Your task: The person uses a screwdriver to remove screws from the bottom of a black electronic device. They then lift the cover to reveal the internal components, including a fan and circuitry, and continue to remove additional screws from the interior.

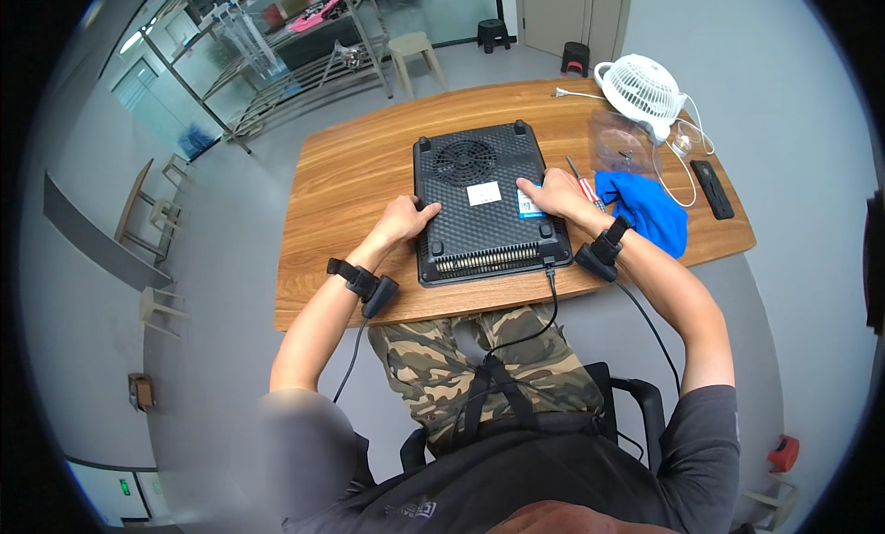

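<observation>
A flat, rectangular black appliance (454,222) lies underside up, just above the centre of the frame. Its textured base has a round grille (464,161) toward the top and two labels (483,193).

Setting: a plain indoor workroom, workshop-like in its furnishing.
Table (355,179): wood-grain top, beneath the fingers (430,211).
Appliance (470,225): black and vented, underside up, gripped between the fingers of both hands.
Screwdriver (577,173): a hand tool, just right of the right fingers.
Rack (309,81): metal frame bearing mixed goods, well beyond the fingers, to the left.
Stools (412,46): beige and black, scattered beyond and left of the fingers.
Floor (221,258): smooth grey, extending left of the fingers.
</observation>
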A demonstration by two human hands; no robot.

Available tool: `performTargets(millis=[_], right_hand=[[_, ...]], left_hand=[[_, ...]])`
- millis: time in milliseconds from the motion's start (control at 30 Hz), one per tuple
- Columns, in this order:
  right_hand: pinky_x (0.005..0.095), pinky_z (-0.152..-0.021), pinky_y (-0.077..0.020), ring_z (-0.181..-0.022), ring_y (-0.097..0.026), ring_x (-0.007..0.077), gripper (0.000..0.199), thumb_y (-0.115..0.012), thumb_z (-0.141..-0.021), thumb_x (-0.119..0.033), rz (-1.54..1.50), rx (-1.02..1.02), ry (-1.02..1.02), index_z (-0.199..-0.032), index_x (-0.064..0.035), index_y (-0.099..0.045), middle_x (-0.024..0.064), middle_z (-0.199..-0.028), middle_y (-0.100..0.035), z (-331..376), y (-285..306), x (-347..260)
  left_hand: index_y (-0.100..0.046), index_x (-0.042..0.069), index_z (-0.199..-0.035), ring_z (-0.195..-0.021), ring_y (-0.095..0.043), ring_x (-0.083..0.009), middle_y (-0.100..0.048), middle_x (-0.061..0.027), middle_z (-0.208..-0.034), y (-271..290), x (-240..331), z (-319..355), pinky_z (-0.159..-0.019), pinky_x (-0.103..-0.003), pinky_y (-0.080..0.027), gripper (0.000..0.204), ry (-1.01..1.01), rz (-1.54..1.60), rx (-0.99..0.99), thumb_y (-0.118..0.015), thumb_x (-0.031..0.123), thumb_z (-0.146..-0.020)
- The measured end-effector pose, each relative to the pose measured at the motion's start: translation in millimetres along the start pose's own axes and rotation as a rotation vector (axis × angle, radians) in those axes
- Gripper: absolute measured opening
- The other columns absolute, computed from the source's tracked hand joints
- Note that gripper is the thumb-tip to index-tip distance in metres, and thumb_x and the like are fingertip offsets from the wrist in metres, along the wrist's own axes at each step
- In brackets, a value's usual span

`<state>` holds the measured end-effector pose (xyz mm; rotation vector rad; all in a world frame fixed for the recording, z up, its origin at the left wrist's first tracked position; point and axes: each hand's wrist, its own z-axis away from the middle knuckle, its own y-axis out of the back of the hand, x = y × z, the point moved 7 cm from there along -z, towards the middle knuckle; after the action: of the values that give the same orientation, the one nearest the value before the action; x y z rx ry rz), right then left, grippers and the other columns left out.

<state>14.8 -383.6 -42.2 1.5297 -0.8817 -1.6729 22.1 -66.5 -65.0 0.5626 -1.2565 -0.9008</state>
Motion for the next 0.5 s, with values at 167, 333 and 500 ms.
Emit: performTargets(millis=[167,333,500], right_hand=[[0.0508,-0.092,-0.0542,-0.104,-0.068,0.0471,0.069,-0.068,-0.091,-0.056,0.034,0.013,0.09,-0.103,0.0122,-0.072,0.0334,-0.108,-0.07,1,-4,7],[0.0495,-0.098,-0.0516,-0.112,-0.064,0.0466,0.071,-0.068,-0.092,-0.055,0.057,0.003,0.152,-0.116,0.012,-0.067,0.0326,-0.118,-0.066,-3,-14,15],[0.0507,-0.103,-0.0482,-0.117,-0.061,0.0469,0.073,-0.065,-0.094,-0.056,0.084,0.037,0.156,-0.12,0.0116,-0.065,0.0325,-0.123,-0.063,0,-16,23]], left_hand=[[-0.065,-0.01,-0.127,-0.106,-0.072,-0.0289,-0.074,-0.0231,-0.113,-1,5,7,-0.094,-0.038,-0.055,0.057,-0.086,-0.012,-0.028,-0.068,0.04,-0.099],[-0.053,-0.01,-0.141,-0.122,-0.065,-0.0301,-0.067,-0.0235,-0.132,-6,-3,24,-0.108,-0.037,-0.048,0.062,-0.113,0.143,-0.18,-0.067,0.034,-0.101],[-0.051,-0.009,-0.144,-0.119,-0.067,-0.0322,-0.068,-0.0247,-0.128,-11,7,55,-0.105,-0.037,-0.05,0.069,-0.093,0.076,-0.244,-0.067,0.041,-0.1]])
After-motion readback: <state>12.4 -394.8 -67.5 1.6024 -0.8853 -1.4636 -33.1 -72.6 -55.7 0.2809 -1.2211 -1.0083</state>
